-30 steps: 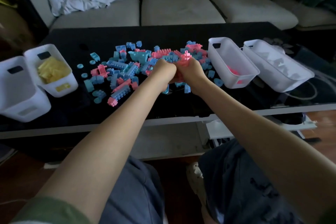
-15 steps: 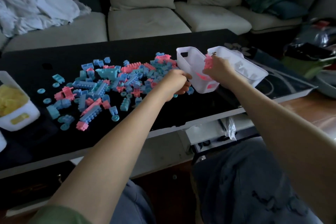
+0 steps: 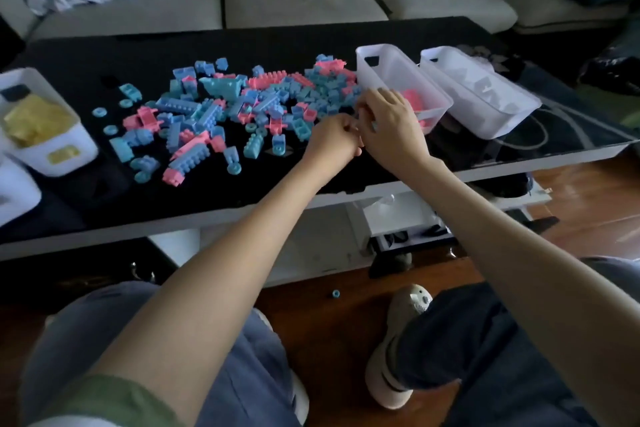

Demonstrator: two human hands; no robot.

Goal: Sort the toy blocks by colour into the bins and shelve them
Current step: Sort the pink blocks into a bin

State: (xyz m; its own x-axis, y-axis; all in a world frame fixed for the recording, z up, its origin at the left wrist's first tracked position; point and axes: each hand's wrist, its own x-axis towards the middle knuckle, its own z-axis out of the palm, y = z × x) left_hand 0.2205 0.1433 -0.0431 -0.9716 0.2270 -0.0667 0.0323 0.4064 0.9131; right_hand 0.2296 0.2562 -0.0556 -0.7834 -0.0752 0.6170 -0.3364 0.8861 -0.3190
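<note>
Now the left hand (image 3: 332,137) and right hand (image 3: 389,128) meet, fingers curled, by the blocks (image 3: 221,107) on the tabletop (image 3: 242,45); what they pinch, I cannot tell. The pink-block bin (image 3: 388,73) sits close right for easy dropping.

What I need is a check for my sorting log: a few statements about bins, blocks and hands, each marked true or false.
The bin nearest the right hand holds pink blocks. True.
The yellow blocks lie loose on the table. False: they sit in a white bin at the left.
A blue ring lies on the floor. True.
The left hand is inside a bin. False: it is over the table, beside the right hand.
</note>
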